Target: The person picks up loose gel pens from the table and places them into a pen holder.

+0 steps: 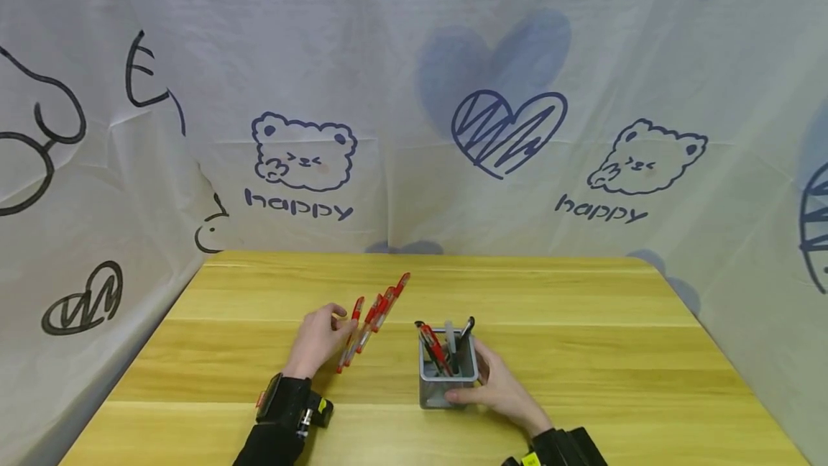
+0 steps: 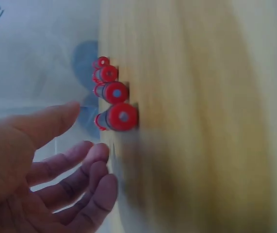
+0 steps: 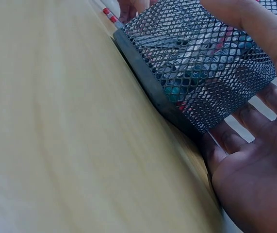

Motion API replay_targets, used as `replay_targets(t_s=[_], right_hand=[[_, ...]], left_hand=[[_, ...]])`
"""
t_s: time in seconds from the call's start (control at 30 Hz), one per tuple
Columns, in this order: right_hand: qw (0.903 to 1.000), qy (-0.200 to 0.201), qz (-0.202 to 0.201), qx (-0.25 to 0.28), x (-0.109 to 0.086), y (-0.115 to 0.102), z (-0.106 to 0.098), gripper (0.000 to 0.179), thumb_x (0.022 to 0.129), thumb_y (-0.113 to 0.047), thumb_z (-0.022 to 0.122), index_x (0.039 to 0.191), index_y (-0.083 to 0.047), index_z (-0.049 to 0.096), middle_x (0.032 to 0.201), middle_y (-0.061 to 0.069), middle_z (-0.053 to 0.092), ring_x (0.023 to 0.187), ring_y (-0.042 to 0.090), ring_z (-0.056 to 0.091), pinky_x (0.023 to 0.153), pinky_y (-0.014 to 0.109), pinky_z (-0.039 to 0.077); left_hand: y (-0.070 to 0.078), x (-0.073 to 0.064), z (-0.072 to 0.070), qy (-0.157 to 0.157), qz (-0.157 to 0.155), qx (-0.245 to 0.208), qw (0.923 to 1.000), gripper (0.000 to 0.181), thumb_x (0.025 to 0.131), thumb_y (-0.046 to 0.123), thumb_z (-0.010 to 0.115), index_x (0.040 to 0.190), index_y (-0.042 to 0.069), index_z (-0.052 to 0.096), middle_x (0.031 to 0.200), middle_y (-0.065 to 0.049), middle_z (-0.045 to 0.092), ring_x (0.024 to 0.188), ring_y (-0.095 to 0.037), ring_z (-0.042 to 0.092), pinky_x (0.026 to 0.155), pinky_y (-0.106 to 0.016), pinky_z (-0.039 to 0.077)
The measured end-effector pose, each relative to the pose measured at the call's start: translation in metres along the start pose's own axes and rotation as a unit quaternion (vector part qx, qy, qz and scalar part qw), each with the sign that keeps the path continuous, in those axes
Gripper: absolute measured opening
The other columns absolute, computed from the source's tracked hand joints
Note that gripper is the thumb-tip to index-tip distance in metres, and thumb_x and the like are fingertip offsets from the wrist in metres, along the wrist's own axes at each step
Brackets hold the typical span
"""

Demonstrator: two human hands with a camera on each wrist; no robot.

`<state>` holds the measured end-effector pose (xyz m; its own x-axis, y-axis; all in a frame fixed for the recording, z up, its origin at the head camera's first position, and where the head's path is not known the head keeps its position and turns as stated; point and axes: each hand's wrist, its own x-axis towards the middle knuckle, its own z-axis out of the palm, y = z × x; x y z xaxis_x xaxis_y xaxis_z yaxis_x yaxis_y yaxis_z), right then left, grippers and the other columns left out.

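Several red-capped pens (image 1: 369,315) lie side by side in a slanted row on the wooden table, left of centre. My left hand (image 1: 320,340) is at the left side of this row, fingertips close to the nearest pen. In the left wrist view the thumb and loosely bent fingers (image 2: 97,194) stand apart with nothing between them, beside the red pen ends (image 2: 122,116). My right hand (image 1: 501,388) grips a square metal mesh pen holder (image 1: 432,394) from its right side, thumb across the front. Inside the upright holder stand a red pen (image 1: 435,349) and several other pens.
The yellow wooden table (image 1: 601,351) reaches back to a pale cloth (image 1: 401,164) hung behind it, printed with hearts and bears. Another stretch of cloth hangs along the left side. Table surface extends on both sides of the hands.
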<state>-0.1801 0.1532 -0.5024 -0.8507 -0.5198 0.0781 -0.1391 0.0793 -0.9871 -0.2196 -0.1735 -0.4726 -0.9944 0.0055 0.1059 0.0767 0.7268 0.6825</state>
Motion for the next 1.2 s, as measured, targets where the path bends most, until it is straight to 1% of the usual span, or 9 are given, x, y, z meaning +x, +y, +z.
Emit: replay_targets(t_s=[0.07, 0.13, 0.2, 0.37, 0.47, 0.57, 0.7, 0.9, 1.2], right_hand=[[1.0, -0.001, 0.004, -0.003, 0.001, 0.001, 0.0, 0.085, 0.082, -0.012, 0.081, 0.154, -0.009, 0.035, 0.152, 0.018, 0.046, 0.132, 0.003, 0.052, 0.109, 0.012, 0.042], [1.0, 0.0, 0.006, -0.005, 0.002, 0.002, 0.0, 0.086, 0.082, -0.012, 0.082, 0.154, -0.009, 0.035, 0.152, 0.017, 0.047, 0.135, 0.012, 0.052, 0.109, 0.013, 0.044], [0.9999, 0.001, 0.007, -0.007, 0.003, 0.002, 0.0, 0.086, 0.082, -0.013, 0.082, 0.154, -0.009, 0.036, 0.151, 0.017, 0.048, 0.137, 0.023, 0.051, 0.109, 0.016, 0.045], [0.9998, 0.004, 0.013, -0.011, 0.003, 0.001, 0.001, 0.086, 0.081, -0.013, 0.083, 0.153, -0.009, 0.036, 0.151, 0.017, 0.049, 0.139, 0.035, 0.048, 0.113, 0.027, 0.046], [0.9998, 0.006, 0.014, -0.013, 0.003, 0.001, 0.001, 0.086, 0.081, -0.013, 0.083, 0.153, -0.009, 0.037, 0.15, 0.017, 0.049, 0.139, 0.032, 0.049, 0.114, 0.026, 0.045], [0.9998, 0.006, 0.014, -0.012, 0.003, 0.001, 0.001, 0.085, 0.081, -0.013, 0.083, 0.153, -0.008, 0.036, 0.15, 0.018, 0.049, 0.136, 0.022, 0.052, 0.111, 0.021, 0.046], [0.9998, 0.005, 0.014, -0.009, 0.003, 0.002, 0.001, 0.085, 0.083, -0.013, 0.081, 0.153, -0.007, 0.035, 0.149, 0.021, 0.049, 0.129, 0.008, 0.055, 0.107, 0.017, 0.046], [1.0, 0.0, 0.004, -0.005, 0.002, 0.004, 0.0, 0.085, 0.083, -0.012, 0.081, 0.153, -0.004, 0.033, 0.148, 0.025, 0.048, 0.128, 0.005, 0.055, 0.106, 0.015, 0.045], [0.9999, 0.004, 0.013, 0.004, 0.001, 0.004, -0.002, 0.085, 0.082, -0.011, 0.081, 0.154, -0.007, 0.034, 0.15, 0.021, 0.048, 0.125, -0.001, 0.056, 0.107, 0.015, 0.045]], left_hand=[[0.002, 0.003, 0.0, -0.013, -0.011, 0.009, 0.9998, 0.033, 0.094, 0.021, 0.07, 0.115, -0.005, 0.065, 0.086, -0.013, 0.069, 0.07, -0.019, 0.06, 0.059, -0.029, 0.047], [0.003, 0.007, 0.0, -0.02, -0.019, 0.015, 0.9995, 0.032, 0.094, 0.02, 0.07, 0.113, -0.006, 0.064, 0.087, -0.015, 0.068, 0.07, -0.02, 0.06, 0.058, -0.029, 0.047], [0.003, 0.009, 0.0, -0.02, -0.026, 0.021, 0.9993, 0.031, 0.094, 0.018, 0.071, 0.111, -0.006, 0.064, 0.088, -0.016, 0.068, 0.071, -0.021, 0.059, 0.058, -0.029, 0.047], [0.003, 0.013, 0.0, -0.02, -0.031, 0.036, 0.9987, 0.027, 0.091, 0.011, 0.073, 0.109, -0.007, 0.066, 0.084, -0.015, 0.069, 0.067, -0.02, 0.059, 0.054, -0.027, 0.046], [0.004, 0.014, 0.0, -0.017, -0.015, 0.055, 0.9982, 0.021, 0.088, 0.005, 0.073, 0.104, -0.008, 0.068, 0.082, -0.015, 0.071, 0.065, -0.018, 0.059, 0.052, -0.026, 0.046], [0.005, 0.014, -0.001, -0.009, -0.002, 0.074, 0.9972, 0.015, 0.087, 0.002, 0.072, 0.098, -0.008, 0.07, 0.083, -0.016, 0.071, 0.064, -0.018, 0.058, 0.052, -0.025, 0.044], [0.007, 0.009, -0.005, -0.003, 0.005, 0.074, 0.9972, 0.015, 0.09, 0.0, 0.068, 0.1, -0.01, 0.07, 0.085, -0.019, 0.071, 0.062, -0.017, 0.056, 0.051, -0.025, 0.044], [0.018, -0.002, -0.017, 0.014, 0.009, 0.023, 0.9996, 0.023, 0.094, 0.001, 0.063, 0.112, -0.014, 0.065, 0.084, -0.021, 0.07, 0.064, -0.019, 0.062, 0.051, -0.026, 0.048], [0.034, -0.015, -0.031, 0.024, -0.003, -0.044, 0.9988, 0.03, 0.092, 0.005, 0.065, 0.12, -0.008, 0.065, 0.088, -0.015, 0.071, 0.071, -0.016, 0.064, 0.057, -0.021, 0.046]])
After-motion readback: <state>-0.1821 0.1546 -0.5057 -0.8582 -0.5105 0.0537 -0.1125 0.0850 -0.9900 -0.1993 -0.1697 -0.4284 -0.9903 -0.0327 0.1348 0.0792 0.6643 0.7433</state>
